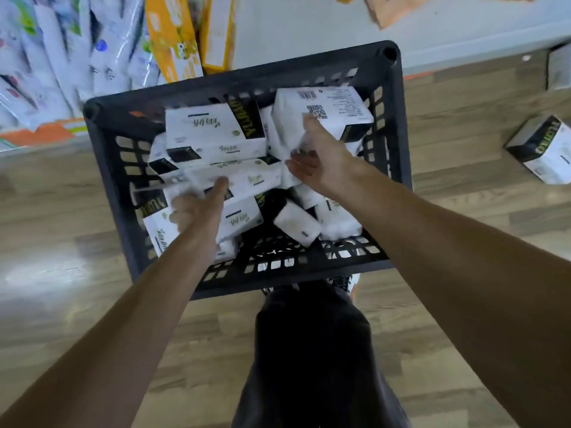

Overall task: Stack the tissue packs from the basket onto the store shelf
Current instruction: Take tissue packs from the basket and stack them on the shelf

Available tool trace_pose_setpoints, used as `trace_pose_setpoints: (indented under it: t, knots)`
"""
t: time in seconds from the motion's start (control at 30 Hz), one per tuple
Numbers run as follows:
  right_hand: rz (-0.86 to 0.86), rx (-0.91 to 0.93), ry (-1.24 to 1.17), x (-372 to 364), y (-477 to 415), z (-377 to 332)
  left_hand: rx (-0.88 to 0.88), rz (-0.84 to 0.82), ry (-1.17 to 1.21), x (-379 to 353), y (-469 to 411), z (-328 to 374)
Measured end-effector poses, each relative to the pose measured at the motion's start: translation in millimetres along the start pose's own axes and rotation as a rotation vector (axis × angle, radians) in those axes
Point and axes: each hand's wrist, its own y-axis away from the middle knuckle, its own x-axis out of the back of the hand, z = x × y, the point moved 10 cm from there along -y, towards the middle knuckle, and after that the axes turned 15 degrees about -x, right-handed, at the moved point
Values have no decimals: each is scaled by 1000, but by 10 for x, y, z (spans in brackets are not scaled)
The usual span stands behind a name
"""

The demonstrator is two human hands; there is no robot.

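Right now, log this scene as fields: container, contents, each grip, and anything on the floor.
container: dark grey plastic basket
contents: jumbled white-and-black tissue packs
left grip: holds a long tissue pack in the basket's left half
right grip: thumb on the QR-code pack; hold unclear, blurred
floor: two loose packs right of the basket
upper left: blurred packaged goods

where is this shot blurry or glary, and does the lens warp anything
Head view: motion blur smears the shelf goods at upper left and the left hand gripping a tissue pack. Head view: print on the QR-code pack held by the right hand is sharper. Head view: a pale glare patch lies on the floor at left. Head view: the wide lens bows the basket rim.
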Motion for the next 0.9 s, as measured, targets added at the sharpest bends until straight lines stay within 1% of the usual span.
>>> trace_pose_setpoints:
  t: [0.07,0.1,0.17,0.23,0.3,0.4,0.47,0.5,0.6,0.67,0.73,0.8,0.83,0.9]
  knots:
    - [-32,-43,-105,-74,-94,-49,117,30,154,-38,-14,5]
    - [-47,-60,-141,-96,-109,-66,165,29,194,-53,-34,22]
    - [-55,-76,-161,-100,-80,-88,222,-16,262,-130,-61,134]
    - [-54,-84,-148,-70,-16,-62,297,-59,379,-239,-10,165]
    - [-57,-103,-130,-21,104,35,397,-27,422,-218,88,90]
    - [-89,-125,-103,123,414,197,405,3,471,-155,263,69]
    - [-96,-148,-57,258,704,274,400,-13,443,-44,472,61]
    - [-88,-155,-20,335,865,305,387,-18,412,43,571,67]
    - [-26,-129,97,517,1466,301,250,-33,280,403,860,380]
    - [17,-97,146,612,1971,265,188,-32,160,753,1147,686]
    - [23,-72,185,641,2582,226,133,-60,86,1105,1490,1062]
    - [-5,-39,213,635,3314,163,46,-117,71,1417,1847,1557]
    - [-14,-34,221,638,3711,126,22,-153,90,1562,2098,1831]
    - [-53,-5,288,595,4585,54,-93,-190,152,1868,2522,2433]
